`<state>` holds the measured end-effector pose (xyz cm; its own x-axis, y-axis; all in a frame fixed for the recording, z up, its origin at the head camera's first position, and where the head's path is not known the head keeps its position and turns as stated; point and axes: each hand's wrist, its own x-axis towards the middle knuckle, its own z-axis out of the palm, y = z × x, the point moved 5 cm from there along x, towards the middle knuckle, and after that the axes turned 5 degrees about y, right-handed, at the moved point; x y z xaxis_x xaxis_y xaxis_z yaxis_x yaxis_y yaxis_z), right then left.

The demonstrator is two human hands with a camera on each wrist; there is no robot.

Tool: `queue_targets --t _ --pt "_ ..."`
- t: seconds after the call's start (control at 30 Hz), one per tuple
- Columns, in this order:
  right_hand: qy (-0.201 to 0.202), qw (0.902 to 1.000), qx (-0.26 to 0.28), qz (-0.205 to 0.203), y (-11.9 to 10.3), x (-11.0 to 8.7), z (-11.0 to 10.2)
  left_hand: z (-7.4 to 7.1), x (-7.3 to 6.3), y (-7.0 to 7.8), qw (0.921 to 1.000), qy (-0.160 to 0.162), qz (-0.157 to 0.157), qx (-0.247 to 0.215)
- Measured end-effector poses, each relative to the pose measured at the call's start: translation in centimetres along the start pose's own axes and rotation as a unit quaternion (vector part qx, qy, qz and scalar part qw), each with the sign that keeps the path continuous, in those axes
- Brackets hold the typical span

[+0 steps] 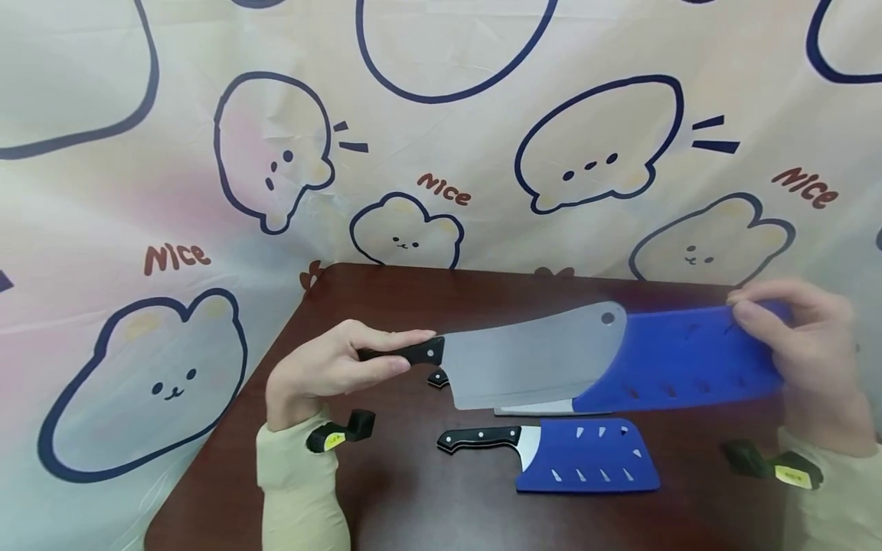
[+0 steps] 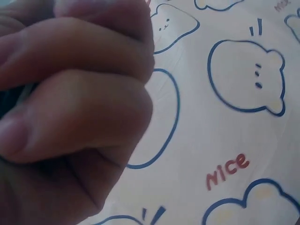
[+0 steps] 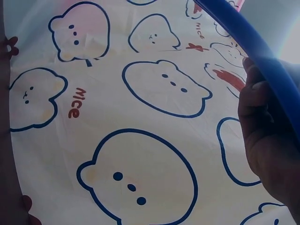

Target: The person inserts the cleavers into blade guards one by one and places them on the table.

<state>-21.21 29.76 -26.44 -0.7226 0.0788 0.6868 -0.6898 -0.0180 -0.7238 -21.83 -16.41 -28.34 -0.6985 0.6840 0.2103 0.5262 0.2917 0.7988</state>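
Note:
My left hand (image 1: pixel 344 360) grips the black handle (image 1: pixel 420 352) of a large cleaver (image 1: pixel 524 356), held up above the table with its broad blade pointing right. In the left wrist view, the curled fingers (image 2: pixel 79 108) hide most of the handle. A blue blade sheath (image 1: pixel 689 360) meets the blade's far end, its curved mouth along the blade below the hanging hole. My right hand (image 1: pixel 802 329) pinches the sheath's far end between thumb and fingers. From the right wrist, the blue sheath (image 3: pixel 262 56) shows as a curved band crossing the hand (image 3: pixel 267 126).
On the dark brown table (image 1: pixel 413 474) lies a smaller cleaver in a slotted blue sheath (image 1: pixel 586 459), handle to the left. Behind the raised cleaver, another knife's black handle end (image 1: pixel 437 378) peeks out. A cloth with cartoon bears (image 1: pixel 427 153) hangs behind the table.

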Motion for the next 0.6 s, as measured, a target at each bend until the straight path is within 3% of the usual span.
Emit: queue_targets --t 0.17,0.37,0.47,0.5,0.6 --pt "-0.006 0.9992 -0.019 0.035 0.1 -0.1 -0.1 0.1 -0.2 -0.7 0.9984 -0.015 -0.048 -0.027" --pt "-0.04 0.9939 -0.091 0.048 -0.1 -0.4 -0.2 0.2 -0.4 0.1 0.9992 -0.038 0.006 -0.003" --pt "-0.04 0.9908 -0.122 0.043 -0.4 -0.2 0.0 0.3 -0.3 0.5 0.9994 -0.033 0.011 0.004" --pt "-0.038 0.9871 -0.149 0.045 -0.5 -0.2 0.2 0.6 0.0 0.6 0.9991 -0.038 0.016 0.007" --pt "-0.062 0.9862 -0.148 0.039 -0.3 -0.5 2.0 1.8 1.3 1.0 0.9979 -0.049 0.041 0.015"
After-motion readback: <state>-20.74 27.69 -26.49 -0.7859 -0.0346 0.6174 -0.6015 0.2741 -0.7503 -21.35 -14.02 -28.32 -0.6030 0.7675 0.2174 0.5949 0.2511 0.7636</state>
